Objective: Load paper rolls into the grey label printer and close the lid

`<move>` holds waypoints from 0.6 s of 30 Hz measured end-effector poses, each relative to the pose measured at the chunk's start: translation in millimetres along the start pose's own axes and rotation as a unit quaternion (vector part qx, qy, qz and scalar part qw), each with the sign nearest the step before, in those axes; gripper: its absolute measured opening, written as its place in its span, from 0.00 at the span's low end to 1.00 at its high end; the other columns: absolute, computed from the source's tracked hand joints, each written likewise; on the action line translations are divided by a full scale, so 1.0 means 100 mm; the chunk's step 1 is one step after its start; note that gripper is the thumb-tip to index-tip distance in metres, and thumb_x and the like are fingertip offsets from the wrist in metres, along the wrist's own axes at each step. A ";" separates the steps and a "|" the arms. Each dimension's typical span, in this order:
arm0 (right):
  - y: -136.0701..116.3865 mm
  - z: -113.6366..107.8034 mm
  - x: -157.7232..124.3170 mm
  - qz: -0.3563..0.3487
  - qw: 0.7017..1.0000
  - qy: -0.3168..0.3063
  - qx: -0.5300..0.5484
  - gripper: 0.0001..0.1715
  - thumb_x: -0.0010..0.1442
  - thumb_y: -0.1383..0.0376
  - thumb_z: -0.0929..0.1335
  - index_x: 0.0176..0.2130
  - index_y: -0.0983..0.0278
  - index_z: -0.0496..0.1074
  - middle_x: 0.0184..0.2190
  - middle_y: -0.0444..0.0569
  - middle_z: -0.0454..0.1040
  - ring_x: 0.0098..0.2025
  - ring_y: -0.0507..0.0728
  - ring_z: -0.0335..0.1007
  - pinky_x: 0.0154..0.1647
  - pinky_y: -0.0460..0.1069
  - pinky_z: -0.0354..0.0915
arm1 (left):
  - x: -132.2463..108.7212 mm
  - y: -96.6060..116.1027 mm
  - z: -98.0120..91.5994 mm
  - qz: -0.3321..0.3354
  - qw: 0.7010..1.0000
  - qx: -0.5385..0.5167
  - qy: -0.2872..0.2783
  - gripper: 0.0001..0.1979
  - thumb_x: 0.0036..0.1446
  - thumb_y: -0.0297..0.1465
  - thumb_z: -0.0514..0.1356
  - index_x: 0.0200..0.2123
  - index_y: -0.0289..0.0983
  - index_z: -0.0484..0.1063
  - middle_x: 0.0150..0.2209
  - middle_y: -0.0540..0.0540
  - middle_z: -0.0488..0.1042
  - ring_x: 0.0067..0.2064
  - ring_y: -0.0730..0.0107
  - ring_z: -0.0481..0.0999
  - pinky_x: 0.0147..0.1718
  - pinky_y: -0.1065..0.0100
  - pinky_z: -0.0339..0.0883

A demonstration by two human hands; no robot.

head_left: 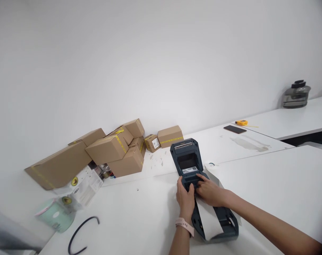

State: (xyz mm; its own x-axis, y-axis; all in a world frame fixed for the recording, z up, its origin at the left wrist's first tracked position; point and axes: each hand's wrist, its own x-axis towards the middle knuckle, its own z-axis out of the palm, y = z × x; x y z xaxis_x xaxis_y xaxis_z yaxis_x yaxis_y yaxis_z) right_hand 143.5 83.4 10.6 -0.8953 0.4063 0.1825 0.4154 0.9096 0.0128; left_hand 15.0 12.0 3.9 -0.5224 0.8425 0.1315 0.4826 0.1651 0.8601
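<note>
A dark blue-grey label printer (186,156) lies on the white table with its lid raised. A white paper strip (210,219) runs down across its open lower half. My left hand (185,198), with a pink band at the wrist, is wrapped round the printer's left edge near the hinge, thumb on the inner side. Over the top end of the strip, my right hand (210,191) reaches in from the right. Its index finger stretches toward the hinge and the other fingers curl at the paper, their tips partly hidden.
Cardboard boxes (108,150) are piled along the wall at left, near a mint-green container (56,216). A curved black cable (77,233) lies at front left. A white roll (211,165) stands behind the printer. Farther right are a phone (234,129), yellow tape measure (241,123) and bottle (296,95).
</note>
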 end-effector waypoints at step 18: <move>0.06 -0.10 0.12 -0.003 0.985 -0.129 0.113 0.10 0.49 0.69 0.68 0.33 0.65 0.79 0.31 0.56 0.79 0.44 0.69 0.73 0.62 0.68 0.45 | 0.00 -0.02 0.00 0.006 1.000 -0.017 -0.006 0.29 0.60 0.33 0.54 0.64 0.35 0.55 0.64 0.38 0.65 0.62 0.59 0.67 0.57 0.65 0.60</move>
State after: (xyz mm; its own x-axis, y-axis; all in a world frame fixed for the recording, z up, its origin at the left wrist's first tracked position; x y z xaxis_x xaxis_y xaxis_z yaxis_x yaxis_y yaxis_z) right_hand 136.4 92.8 22.9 -0.9206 0.3838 -0.0723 0.3902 0.8962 -0.2110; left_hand 14.4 11.8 2.3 -0.5081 0.8504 0.1363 0.4649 0.1376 0.8746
